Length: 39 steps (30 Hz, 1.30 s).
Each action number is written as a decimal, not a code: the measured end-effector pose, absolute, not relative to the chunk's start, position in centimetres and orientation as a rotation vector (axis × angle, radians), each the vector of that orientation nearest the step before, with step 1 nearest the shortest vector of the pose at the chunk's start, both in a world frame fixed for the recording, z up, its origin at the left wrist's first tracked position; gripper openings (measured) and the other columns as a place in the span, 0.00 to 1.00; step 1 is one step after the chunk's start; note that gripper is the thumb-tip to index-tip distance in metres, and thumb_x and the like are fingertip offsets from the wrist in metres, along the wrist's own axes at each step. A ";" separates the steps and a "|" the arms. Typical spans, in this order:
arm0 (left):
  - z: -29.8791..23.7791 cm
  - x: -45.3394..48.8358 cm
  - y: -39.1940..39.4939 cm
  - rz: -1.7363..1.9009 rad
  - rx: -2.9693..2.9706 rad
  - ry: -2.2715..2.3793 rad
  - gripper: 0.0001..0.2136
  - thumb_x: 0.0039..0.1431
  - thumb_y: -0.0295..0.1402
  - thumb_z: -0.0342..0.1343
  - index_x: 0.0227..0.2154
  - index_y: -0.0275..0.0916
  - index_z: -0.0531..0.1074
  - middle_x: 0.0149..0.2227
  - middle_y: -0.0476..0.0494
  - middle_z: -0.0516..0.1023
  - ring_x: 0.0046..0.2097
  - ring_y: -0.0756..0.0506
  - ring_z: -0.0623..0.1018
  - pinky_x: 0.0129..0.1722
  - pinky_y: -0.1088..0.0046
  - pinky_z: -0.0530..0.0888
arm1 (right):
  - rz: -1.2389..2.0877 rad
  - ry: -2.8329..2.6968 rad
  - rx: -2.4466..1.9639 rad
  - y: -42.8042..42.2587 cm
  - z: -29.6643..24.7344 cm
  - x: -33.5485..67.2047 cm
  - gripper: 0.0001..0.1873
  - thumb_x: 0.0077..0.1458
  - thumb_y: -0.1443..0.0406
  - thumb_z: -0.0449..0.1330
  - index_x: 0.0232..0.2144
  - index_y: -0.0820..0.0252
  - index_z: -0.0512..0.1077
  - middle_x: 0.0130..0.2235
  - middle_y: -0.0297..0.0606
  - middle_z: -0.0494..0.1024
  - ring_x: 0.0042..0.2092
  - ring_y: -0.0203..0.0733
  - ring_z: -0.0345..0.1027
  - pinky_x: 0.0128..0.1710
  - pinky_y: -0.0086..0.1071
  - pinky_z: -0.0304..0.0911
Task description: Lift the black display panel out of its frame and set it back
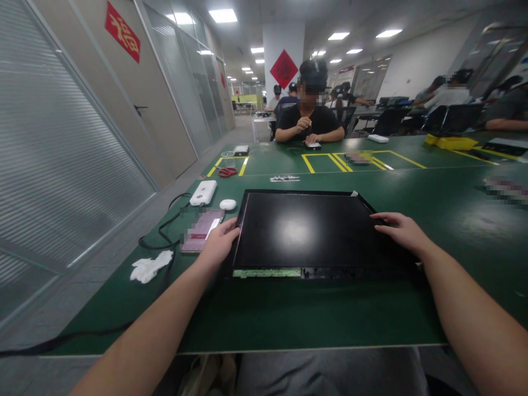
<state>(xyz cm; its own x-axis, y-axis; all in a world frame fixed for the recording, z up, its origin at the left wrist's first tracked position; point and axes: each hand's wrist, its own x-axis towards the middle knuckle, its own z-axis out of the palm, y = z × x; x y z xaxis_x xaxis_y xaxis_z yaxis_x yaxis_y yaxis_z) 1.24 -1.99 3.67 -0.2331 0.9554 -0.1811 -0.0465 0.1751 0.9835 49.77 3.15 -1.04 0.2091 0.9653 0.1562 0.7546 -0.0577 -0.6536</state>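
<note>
A black flat display panel point(303, 228) lies on the green table point(289, 319) in front of me, with a strip of green circuit board showing along its near edge. My left hand point(220, 242) grips the panel's left edge, fingers curled round it. My right hand point(402, 231) rests on the panel's right edge with fingers laid over the rim.
Left of the panel lie a phone point(202, 230), a white power bank point(203, 192), a small white puck point(227, 204), a black cable and crumpled white gloves point(150, 268). Red scissors point(226, 172) lie farther back. A person in black sits across the table point(309, 118).
</note>
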 end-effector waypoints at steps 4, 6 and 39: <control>4.3 1.9 -2.4 1.224 0.706 1.412 0.27 0.56 0.23 0.57 0.60 0.37 0.71 0.30 0.42 0.84 0.27 0.44 0.82 0.27 0.70 0.78 | 0.459 -1.568 -1.869 3.1 -0.9 49.6 0.22 0.45 0.57 0.63 0.44 0.53 0.81 0.50 0.43 0.78 0.52 0.53 0.71 0.55 0.46 0.66; 4.4 2.2 -2.5 1.225 0.653 1.367 0.28 0.57 0.21 0.57 0.61 0.39 0.70 0.30 0.43 0.83 0.25 0.45 0.81 0.25 0.70 0.78 | 0.472 -1.560 -1.868 3.1 -0.9 49.5 0.23 0.44 0.57 0.63 0.44 0.54 0.81 0.50 0.45 0.78 0.52 0.54 0.72 0.55 0.46 0.65; 2.5 1.4 -1.6 1.302 0.690 1.274 0.35 0.50 0.31 0.71 0.62 0.43 0.68 0.30 0.46 0.84 0.27 0.45 0.83 0.27 0.73 0.78 | 0.454 -1.594 -1.783 4.0 -2.2 50.3 0.21 0.41 0.58 0.65 0.40 0.52 0.83 0.50 0.43 0.79 0.50 0.51 0.72 0.53 0.43 0.67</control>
<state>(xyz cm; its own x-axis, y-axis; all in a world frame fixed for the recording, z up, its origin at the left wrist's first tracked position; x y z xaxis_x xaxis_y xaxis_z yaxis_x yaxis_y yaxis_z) 1.40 -1.63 2.55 -0.1965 0.9383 -0.2845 -0.3043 0.2174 0.9274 50.34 4.01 -2.18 0.1839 0.9654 0.1851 0.7229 -0.0052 -0.6909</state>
